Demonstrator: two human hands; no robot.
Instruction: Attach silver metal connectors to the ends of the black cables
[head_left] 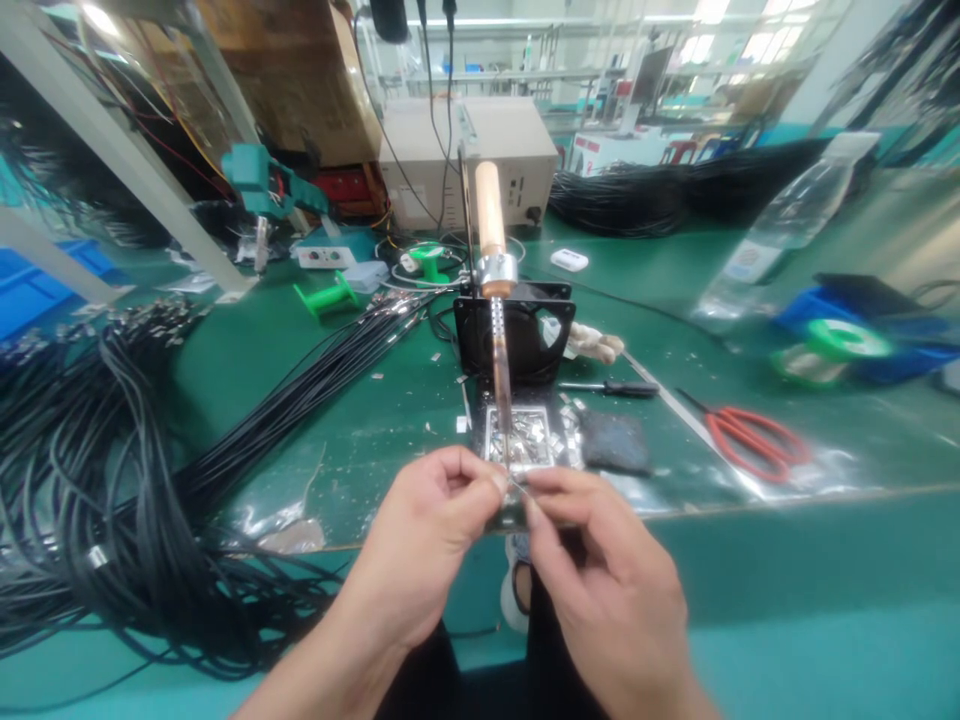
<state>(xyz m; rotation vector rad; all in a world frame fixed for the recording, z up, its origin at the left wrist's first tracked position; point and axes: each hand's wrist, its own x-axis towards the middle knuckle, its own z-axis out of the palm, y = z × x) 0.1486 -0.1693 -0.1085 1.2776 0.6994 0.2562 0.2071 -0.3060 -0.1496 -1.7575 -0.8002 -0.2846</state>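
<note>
Both of my hands meet at the bench's front edge, just under the tip of a soldering iron (491,215). The iron has a wooden handle and is held tip down. My left hand (431,525) is closed in a pinch, thumb against forefinger, around something too small to make out. Opposite it, my right hand (611,565) pinches a thin, small piece that I cannot identify. The fingertips of the two hands almost touch. Right behind them lies a shallow tray (487,435) full of small metal pieces.
A black fan (469,345) stands behind the tray. Bundled black cables (142,480) cover the left side. On the right are a screwdriver (630,389), red-handled scissors (757,440), a dark pad (615,443), a plastic bottle (787,230) and a green spool (840,340).
</note>
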